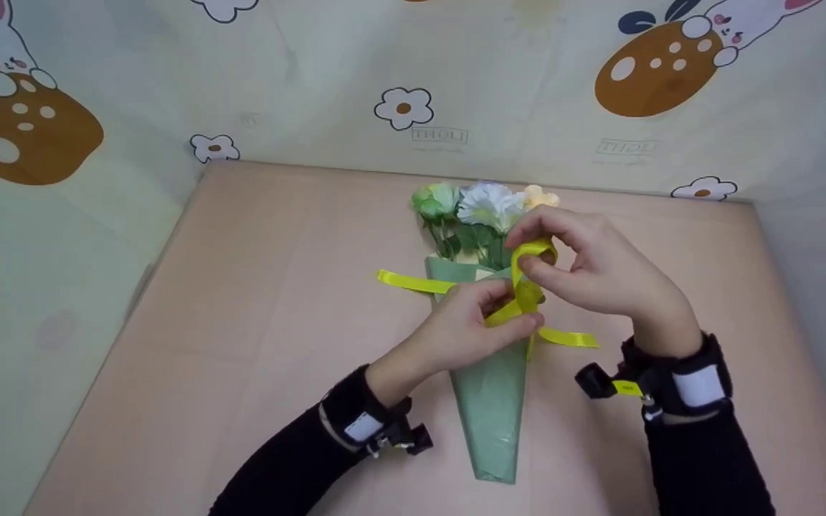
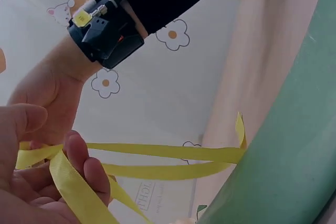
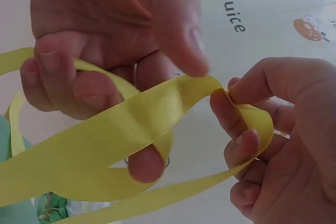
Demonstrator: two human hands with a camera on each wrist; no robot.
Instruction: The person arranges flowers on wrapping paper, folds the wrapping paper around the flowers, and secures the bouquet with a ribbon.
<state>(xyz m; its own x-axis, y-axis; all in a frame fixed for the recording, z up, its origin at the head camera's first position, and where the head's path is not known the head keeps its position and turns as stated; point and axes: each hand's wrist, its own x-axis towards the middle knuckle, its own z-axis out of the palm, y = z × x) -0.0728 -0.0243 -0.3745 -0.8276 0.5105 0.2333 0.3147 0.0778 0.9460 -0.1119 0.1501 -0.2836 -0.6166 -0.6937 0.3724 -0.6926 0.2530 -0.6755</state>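
Note:
A bouquet lies on the table, its flowers (image 1: 490, 206) showing above a green paper wrap (image 1: 488, 408). Yellow ribbon (image 1: 416, 282) runs around the wrap, one tail out to the left and another (image 1: 569, 338) to the right. My right hand (image 1: 603, 265) pinches a ribbon loop (image 3: 257, 114) between thumb and forefinger, above the wrap. Facing it, my left hand (image 1: 467, 322) has its curled fingers (image 3: 94, 93) hooked in the ribbon, with a strand over one fingertip. In the left wrist view, two ribbon strands (image 2: 168, 152) stretch from the hands to the wrap.
The bouquet rests on a pinkish-beige tabletop (image 1: 298, 287). Behind it and at the sides hangs a pale cloth (image 1: 312, 86) printed with rabbits, flowers and brown fruit. Both wrists carry black camera straps (image 1: 685, 380).

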